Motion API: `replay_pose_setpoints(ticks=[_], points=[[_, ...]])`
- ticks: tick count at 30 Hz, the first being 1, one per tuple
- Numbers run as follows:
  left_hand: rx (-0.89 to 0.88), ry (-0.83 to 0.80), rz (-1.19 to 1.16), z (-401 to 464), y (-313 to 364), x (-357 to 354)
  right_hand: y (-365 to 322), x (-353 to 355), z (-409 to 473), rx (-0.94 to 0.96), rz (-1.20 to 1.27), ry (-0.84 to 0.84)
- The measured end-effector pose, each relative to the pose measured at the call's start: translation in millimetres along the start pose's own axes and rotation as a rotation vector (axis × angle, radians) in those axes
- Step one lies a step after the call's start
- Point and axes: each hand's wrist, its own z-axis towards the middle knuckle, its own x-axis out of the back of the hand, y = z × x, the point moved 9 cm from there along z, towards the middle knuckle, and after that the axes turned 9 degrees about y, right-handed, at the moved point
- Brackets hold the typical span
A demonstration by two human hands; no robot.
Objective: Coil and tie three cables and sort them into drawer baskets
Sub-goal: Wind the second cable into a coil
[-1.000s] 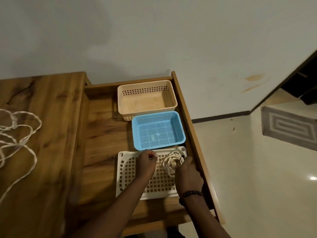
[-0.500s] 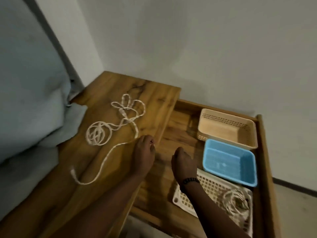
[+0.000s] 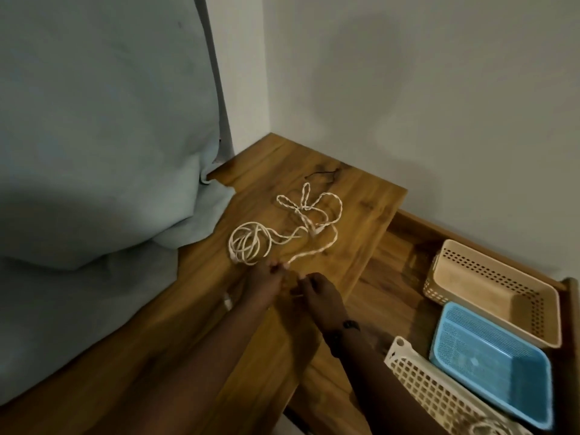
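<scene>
Loose white cables (image 3: 301, 227) lie tangled on the wooden top (image 3: 361, 196), one part wound into a small ring (image 3: 249, 248). My left hand (image 3: 266, 281) pinches a strand of the cable near the ring. My right hand (image 3: 317, 293) is just beside it, its fingers curled on the same strand. In the open drawer stand a beige basket (image 3: 533, 296), a blue basket (image 3: 489, 359) and a white grid basket (image 3: 423, 387). A coiled cable (image 3: 483, 430) shows in the white basket at the bottom edge.
Grey-blue bedding (image 3: 94, 183) presses against the wooden top on the left. A light wall rises behind. The drawer's wooden floor (image 3: 389, 277) lies between the top and the baskets.
The view swung left from the drawer to the wooden top. Both hands left the white basket, where the coiled cable stays, and reached the loose cable, which they now pinch.
</scene>
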Motion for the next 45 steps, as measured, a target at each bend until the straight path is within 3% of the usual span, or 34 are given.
replay_pose_setpoints(ticks=[2,4,7,10,13,16,18,20,24,27,29,31,33,35,36,38,40,42,45], points=[[0.148,-0.104,-0.377,-13.9,24.2,-16.0,-16.9,-4.3,-3.1,-0.015,0.183,-0.129],[0.157,-0.184,-0.554,-25.9,60.9,-24.2,-38.6,-2.0,-7.8,0.041,0.277,-0.249],[0.032,-0.319,-0.729,-42.1,119.5,-29.7,-69.2,19.6,-8.3,0.198,0.282,-0.301],[-0.125,-0.419,-0.752,-56.0,165.7,-31.8,-96.9,57.8,-7.3,0.305,0.266,-0.221],[-0.218,-0.381,-0.687,-61.8,193.1,-31.3,-120.8,112.4,-5.2,0.412,0.155,0.075],[-0.310,-0.079,-0.460,-67.6,207.9,-19.6,-147.2,176.3,-12.6,0.568,-0.071,0.510],[-0.546,0.090,-0.299,-84.6,229.7,-11.7,-166.6,215.4,-23.6,0.643,-0.164,0.731],[-0.824,0.090,-0.175,-109.7,258.2,-21.7,-187.7,249.0,-39.1,0.705,-0.354,0.935],[-1.106,-0.071,-0.094,-165.7,311.5,-55.3,-227.8,292.5,-71.6,0.876,-0.671,1.145],[-1.310,-0.121,0.048,-205.0,344.3,-78.2,-257.6,311.1,-90.2,1.092,-0.836,1.082],[-1.302,-0.188,0.104,-215.4,356.9,-88.8,-274.0,325.5,-103.2,1.158,-0.896,1.017],[-1.244,-0.270,0.093,-223.1,362.4,-95.3,-280.8,345.9,-101.6,1.022,-0.920,0.908],[-1.209,-0.319,0.060,-233.1,363.6,-99.4,-270.6,370.3,-87.6,0.737,-0.883,0.714],[-1.134,-0.439,0.010,-242.6,361.0,-105.6,-253.9,384.2,-83.7,0.560,-0.706,0.482],[-1.046,-0.578,-0.025,-246.6,355.9,-111.7,-252.0,386.7,-86.7,0.562,-0.645,0.428],[-0.764,-0.937,-0.068,-259.9,341.6,-130.9,-256.2,392.4,-96.2,0.625,-0.636,0.456],[-0.555,-1.175,-0.026,-279.1,328.5,-143.8,-265.1,389.6,-105.5,0.730,-0.652,0.503],[-0.558,-1.217,-0.049,-294.2,330.4,-147.4,-271.9,381.5,-112.9,0.834,-0.625,0.469],[-0.615,-1.202,-0.222,-313.2,339.3,-145.8,-257.4,391.2,-109.5,0.759,-0.255,0.249]])
